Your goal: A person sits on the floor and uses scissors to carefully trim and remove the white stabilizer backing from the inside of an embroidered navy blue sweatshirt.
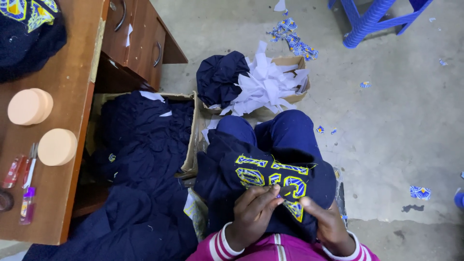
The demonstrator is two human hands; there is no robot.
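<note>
A grey concrete floor (411, 125) is seen spread ahead of and to the right of the hands, rough in texture and dotted with small blue and yellow scraps. To the left of the hands a brown wooden worktop (63, 96) is seen, smooth and flat, with two drawers fitted with curved metal handles at its far end. Between the worktop and the hands a cardboard box (192, 130) is filled with a soft heap of dark blue cloth (140, 159) that spills out towards the person. Beyond the hands a smaller cardboard box (295, 63) is stuffed with crumpled white paper strips and another dark bundle. A blue plastic stool (372, 17) is seen far ahead and to the right.

A dark blue garment (227, 169) is draped over the knees, directly under and ahead of the hands. Its long axis is laid across the lap from left to right, and its yellow and blue stitched badge (275, 179) is turned face up, pointing away from the person.

The left hand (253, 210) is curled nearly closed, with fingertips pinched on the badge. The right hand (328, 222) is laid partly closed on the garment's near right edge, gripping the cloth.

On the worktop, well left of the hands, two round peach-coloured discs (43, 128) are seen, and nearer the person, small clear lighters (26, 193).
</note>
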